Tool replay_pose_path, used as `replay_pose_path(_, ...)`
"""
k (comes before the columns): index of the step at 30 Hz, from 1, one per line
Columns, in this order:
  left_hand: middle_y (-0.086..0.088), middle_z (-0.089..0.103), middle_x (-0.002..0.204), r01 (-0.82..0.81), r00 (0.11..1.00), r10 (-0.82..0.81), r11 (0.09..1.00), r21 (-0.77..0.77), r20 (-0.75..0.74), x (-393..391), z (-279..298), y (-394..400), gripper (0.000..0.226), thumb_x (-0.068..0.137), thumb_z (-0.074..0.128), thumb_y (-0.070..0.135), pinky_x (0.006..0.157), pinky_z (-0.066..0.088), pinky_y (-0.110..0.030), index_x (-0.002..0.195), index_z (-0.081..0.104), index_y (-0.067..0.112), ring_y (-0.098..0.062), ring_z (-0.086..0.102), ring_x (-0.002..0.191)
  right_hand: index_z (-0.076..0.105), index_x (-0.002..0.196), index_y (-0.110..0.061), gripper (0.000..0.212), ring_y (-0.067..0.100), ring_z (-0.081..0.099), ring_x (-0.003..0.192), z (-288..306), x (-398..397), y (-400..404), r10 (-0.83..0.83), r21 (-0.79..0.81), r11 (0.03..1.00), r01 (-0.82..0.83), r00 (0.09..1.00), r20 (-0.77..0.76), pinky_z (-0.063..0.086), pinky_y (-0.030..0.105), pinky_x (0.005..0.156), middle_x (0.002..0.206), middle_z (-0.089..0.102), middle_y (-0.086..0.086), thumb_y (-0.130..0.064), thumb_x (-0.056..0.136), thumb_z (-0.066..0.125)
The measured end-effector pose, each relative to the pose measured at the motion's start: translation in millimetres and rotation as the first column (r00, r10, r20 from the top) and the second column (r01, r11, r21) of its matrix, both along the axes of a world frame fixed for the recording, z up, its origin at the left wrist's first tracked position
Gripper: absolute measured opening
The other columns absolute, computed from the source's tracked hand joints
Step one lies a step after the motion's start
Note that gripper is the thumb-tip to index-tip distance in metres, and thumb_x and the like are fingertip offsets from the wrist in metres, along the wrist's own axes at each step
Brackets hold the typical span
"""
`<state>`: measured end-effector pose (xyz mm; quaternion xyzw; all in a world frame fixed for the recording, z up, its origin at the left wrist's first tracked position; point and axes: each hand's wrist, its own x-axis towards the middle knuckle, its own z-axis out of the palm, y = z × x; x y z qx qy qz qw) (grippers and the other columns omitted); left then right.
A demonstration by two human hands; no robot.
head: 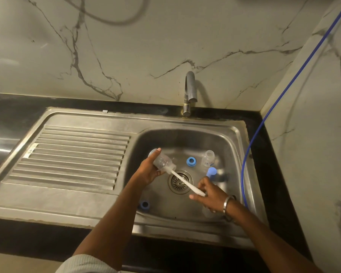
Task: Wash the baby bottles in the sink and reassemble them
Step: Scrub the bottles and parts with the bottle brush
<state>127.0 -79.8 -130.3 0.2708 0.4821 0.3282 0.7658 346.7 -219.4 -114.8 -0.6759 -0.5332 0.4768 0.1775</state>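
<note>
My left hand (149,170) grips a clear baby bottle (162,161), tilted with its mouth toward the drain. My right hand (209,194) holds the handle of a white bottle brush (187,182), whose head sits inside the bottle's mouth. A second clear bottle (208,158) stands upright in the steel sink basin (185,138). A blue collar ring (191,161) lies on the basin floor beside it. A blue cap (211,172) stands near my right hand. Another blue ring (144,204) lies at the basin's front left.
A chrome tap (189,91) stands behind the basin, with no water visible. The ribbed drainboard (73,154) spreads to the left. A blue hose (250,146) hangs down the right wall past the sink's edge. The drain strainer (178,183) sits below the brush.
</note>
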Motion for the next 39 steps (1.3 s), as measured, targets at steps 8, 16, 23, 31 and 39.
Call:
replay_pose_path(8,-0.010,0.072,0.092,-0.047,0.996,0.047,0.999,0.009,-0.074,-10.8,-14.3,3.3,0.025,0.085,0.066,0.044,0.083,0.055,-0.043,0.094,0.067,0.021,-0.026,0.069,0.087,0.055,0.082,-0.029,0.017,0.014,0.058,0.067,-3.7,8.3,2.7,0.056,0.154,0.982,-0.109,0.947,0.315,0.048,0.033,0.063,0.065,0.055,-0.011,-0.040,0.094,0.052)
replay_pose_path(16,-0.015,0.067,0.105,-0.105,0.994,0.105,0.994,0.010,0.013,-8.1,-0.5,2.9,0.039,0.092,0.056,0.044,0.086,0.053,-0.041,0.111,0.059,0.010,-0.027,0.067,0.095,0.063,0.084,-0.012,0.024,0.011,0.053,0.064,-3.9,3.9,2.3,0.004,0.196,0.980,-0.028,0.992,0.124,0.045,0.028,0.063,0.069,0.062,0.004,-0.035,0.091,0.060)
replay_pose_path(23,-0.011,0.065,0.080,-0.008,0.999,0.011,0.996,0.094,-0.031,-10.3,5.7,5.0,0.026,0.097,0.047,0.042,0.054,0.043,-0.027,0.106,0.051,0.017,-0.022,0.064,0.063,0.055,0.068,-0.036,0.026,0.006,0.048,0.059,-6.2,1.6,3.4,0.094,0.147,0.983,-0.112,0.988,0.125,0.040,0.025,0.062,0.057,0.051,-0.010,-0.034,0.093,0.058)
replay_pose_path(31,-0.010,0.075,0.088,-0.120,0.986,0.116,0.992,0.026,0.122,-9.3,6.1,3.7,0.031,0.096,0.053,0.036,0.069,0.059,-0.032,0.106,0.057,0.008,-0.021,0.073,0.084,0.058,0.079,-0.008,0.031,0.015,0.048,0.059,-9.9,-10.9,0.2,-0.058,0.180,0.983,0.042,0.995,0.084,0.039,0.028,0.059,0.060,0.051,0.000,-0.033,0.095,0.054)
replay_pose_path(39,-0.009,0.066,0.082,-0.072,0.996,0.077,0.993,0.091,-0.055,-10.9,0.1,6.2,0.022,0.095,0.055,0.036,0.067,0.047,-0.033,0.093,0.061,0.014,-0.020,0.065,0.071,0.068,0.085,-0.021,0.019,0.004,0.050,0.061,-11.3,-5.1,1.9,0.059,0.134,0.988,-0.076,0.991,0.123,0.037,0.014,0.058,0.060,0.054,-0.012,-0.033,0.094,0.056)
